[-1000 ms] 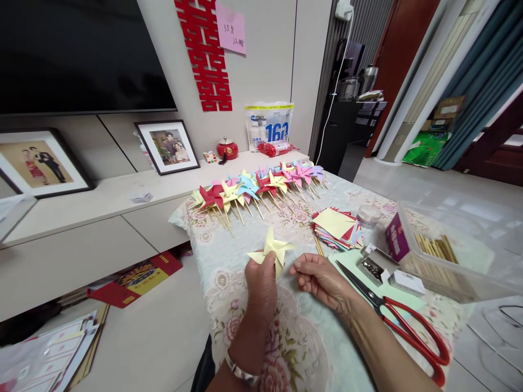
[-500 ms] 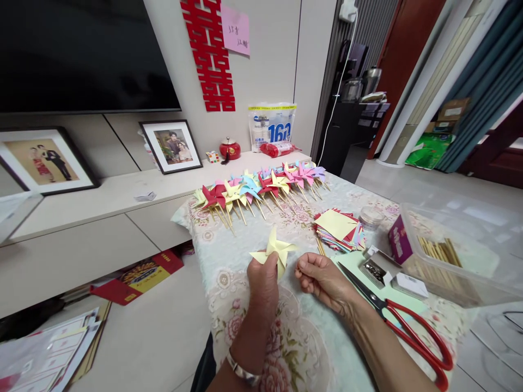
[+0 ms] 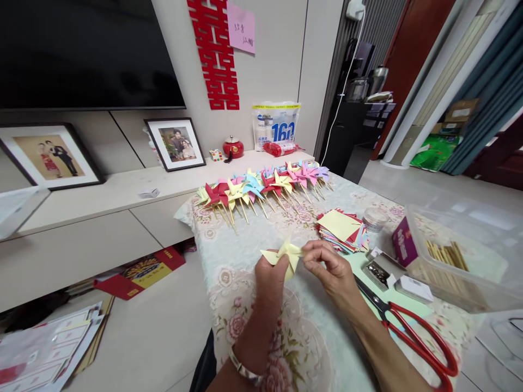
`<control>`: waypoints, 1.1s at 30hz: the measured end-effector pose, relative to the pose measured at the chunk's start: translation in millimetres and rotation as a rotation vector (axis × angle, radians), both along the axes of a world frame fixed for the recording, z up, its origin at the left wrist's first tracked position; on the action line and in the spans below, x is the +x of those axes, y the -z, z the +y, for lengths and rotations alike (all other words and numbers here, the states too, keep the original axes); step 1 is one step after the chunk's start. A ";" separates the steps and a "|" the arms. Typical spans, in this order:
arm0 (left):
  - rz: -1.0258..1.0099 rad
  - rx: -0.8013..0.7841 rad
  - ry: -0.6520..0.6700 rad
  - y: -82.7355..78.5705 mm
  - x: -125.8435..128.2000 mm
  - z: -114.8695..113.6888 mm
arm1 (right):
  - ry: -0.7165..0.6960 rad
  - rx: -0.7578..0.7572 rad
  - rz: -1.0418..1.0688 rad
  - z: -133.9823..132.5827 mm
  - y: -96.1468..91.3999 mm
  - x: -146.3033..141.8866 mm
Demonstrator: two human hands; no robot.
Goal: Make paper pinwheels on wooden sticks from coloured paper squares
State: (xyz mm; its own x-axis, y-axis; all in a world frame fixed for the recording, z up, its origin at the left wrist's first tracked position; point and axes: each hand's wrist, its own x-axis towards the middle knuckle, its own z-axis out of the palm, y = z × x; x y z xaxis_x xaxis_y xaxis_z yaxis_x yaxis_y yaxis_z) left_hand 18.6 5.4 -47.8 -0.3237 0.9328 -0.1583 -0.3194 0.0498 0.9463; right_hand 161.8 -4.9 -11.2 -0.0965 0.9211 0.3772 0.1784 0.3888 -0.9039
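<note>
My left hand grips a pale yellow paper pinwheel head over the tablecloth, its thumb pressed on the folded centre. Close by on the right, my right hand is closed in a pinch, with its fingertips at the tip of the pinwheel's right blade. Anything small between those fingertips is hidden. Beside my right forearm lie large red-handled scissors, their blades partly covered by the hand. Near them is an open small box of metal tacks or pins.
Finished pinwheels on sticks lie in a row along the table's far side. Cut paper squares are stacked right of centre, near a round clear container. A clear plastic bin holds wooden sticks. A small white box sits before it.
My right hand has moved up and in, bringing its pinched fingertips to the pinwheel's right blade. My left hand still holds the pinwheel head. The view has shifted slightly.
</note>
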 end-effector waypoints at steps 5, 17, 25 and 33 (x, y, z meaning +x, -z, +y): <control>0.040 -0.004 0.065 -7.7 2.8 -3.6 | 0.053 0.101 -0.206 0.6 2.6 -3.3; 0.008 0.007 0.161 -3.2 6.9 -6.5 | 0.065 -0.065 -0.173 5.8 11.8 -4.7; 0.064 0.027 0.141 -1.6 6.3 -7.5 | 0.082 -0.031 -0.151 6.9 14.7 -4.4; 0.100 0.015 0.144 -3.3 6.0 -8.1 | 0.067 -0.047 -0.170 6.3 12.9 -4.4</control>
State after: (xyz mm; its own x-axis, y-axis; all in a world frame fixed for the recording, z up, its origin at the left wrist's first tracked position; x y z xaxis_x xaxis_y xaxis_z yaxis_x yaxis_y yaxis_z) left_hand 24.6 -2.8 -44.5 -0.1995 0.9727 -0.1183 -0.2145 0.0744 0.9739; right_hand 157.5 1.4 -24.2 -0.0930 0.9437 0.3174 0.3545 0.3293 -0.8751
